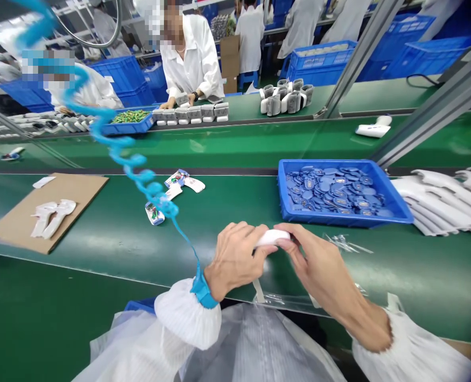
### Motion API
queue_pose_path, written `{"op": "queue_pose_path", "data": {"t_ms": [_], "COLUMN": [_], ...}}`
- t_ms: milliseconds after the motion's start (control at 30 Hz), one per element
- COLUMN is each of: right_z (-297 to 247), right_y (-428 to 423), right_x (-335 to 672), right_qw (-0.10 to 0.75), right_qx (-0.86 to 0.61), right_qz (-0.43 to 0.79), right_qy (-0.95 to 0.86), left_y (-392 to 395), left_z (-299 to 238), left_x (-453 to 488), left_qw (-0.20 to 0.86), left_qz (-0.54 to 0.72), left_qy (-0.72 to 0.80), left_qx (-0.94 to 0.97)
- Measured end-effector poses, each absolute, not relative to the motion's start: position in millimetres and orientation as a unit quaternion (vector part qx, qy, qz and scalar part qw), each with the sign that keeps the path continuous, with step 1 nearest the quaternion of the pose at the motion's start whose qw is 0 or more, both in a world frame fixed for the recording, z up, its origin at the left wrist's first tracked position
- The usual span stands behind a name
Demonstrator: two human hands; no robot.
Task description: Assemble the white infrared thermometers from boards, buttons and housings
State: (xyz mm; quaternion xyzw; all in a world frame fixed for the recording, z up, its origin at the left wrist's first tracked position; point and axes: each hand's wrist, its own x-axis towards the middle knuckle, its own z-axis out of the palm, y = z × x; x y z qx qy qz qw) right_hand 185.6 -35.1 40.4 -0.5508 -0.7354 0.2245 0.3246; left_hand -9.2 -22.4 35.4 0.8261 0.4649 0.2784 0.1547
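Between my two hands, above the green workbench (pixel 127 249), is a white plastic part (pixel 272 237) with a rounded end. My left hand (pixel 239 252) is closed around its left side, partly covering it. The thumb and fingers of my right hand (pixel 318 260) pinch its right end. A blue wrist strap (pixel 203 289) with a coiled cord (pixel 139 175) is on my left wrist. Just beyond my right hand stands a blue tray (pixel 347 218) full of flat blue plastic pieces (pixel 331 185). Thin clear strips (pixel 349 243) lie beside that hand.
White curved shells (pixel 438 204) are stacked at right. Small circuit board assemblies (pixel 154 213) lie left of centre. A brown board (pixel 18 225) carries white shell halves (pixel 54 216). Behind runs a green conveyor (pixel 235 146) with a white device (pixel 374 127); a co-worker (pixel 191 53) works across it.
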Motion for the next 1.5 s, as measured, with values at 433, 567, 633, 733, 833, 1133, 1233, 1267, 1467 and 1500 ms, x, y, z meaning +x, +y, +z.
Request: {"op": "queue_pose_path", "data": {"t_ms": [433, 567, 633, 733, 833, 1133, 1233, 1267, 1467, 1500], "right_z": [15, 19, 20, 18, 11, 5, 4, 4, 17, 18], "right_y": [-71, -53, -46, -46, -52, -46, -40, -37, -22, -21], "right_x": [165, 165, 164, 156, 143, 143, 165, 171, 178, 177], "right_qw": [0.281, 0.253, 0.215, 0.186, 0.17, 0.122, 0.221, 0.255, 0.286, 0.283], "right_qx": [-0.563, -0.642, -0.628, -0.594, -0.592, -0.572, -0.598, -0.609, -0.612, -0.611], "right_qz": [0.267, 0.511, 0.631, 0.618, 0.388, 0.216, 0.231, 0.221, 0.253, 0.257], "right_qy": [-0.73, -0.513, -0.402, -0.481, -0.686, -0.782, -0.735, -0.718, -0.693, -0.693], "left_y": [-6, -16, -22, -18, 2, 24, 41, 54, 183, 199], "left_z": [10, 18, 14, 2, -8, -1, 15, 23, 86, 92], "left_x": [2, -18, -23, -22, -14, -27, -57, -70, -151, -163], "left_qw": [0.1, 0.229, 0.231, 0.232, 0.257, 0.201, 0.216, 0.201, 0.126, 0.122], "left_qz": [0.399, 0.421, 0.483, 0.498, 0.464, 0.383, 0.243, 0.208, 0.216, 0.218], "left_qy": [0.572, 0.54, 0.542, 0.622, 0.658, 0.599, 0.609, 0.646, 0.79, 0.799], "left_qx": [0.71, 0.691, 0.648, 0.558, 0.535, 0.674, 0.724, 0.706, 0.56, 0.546]}}
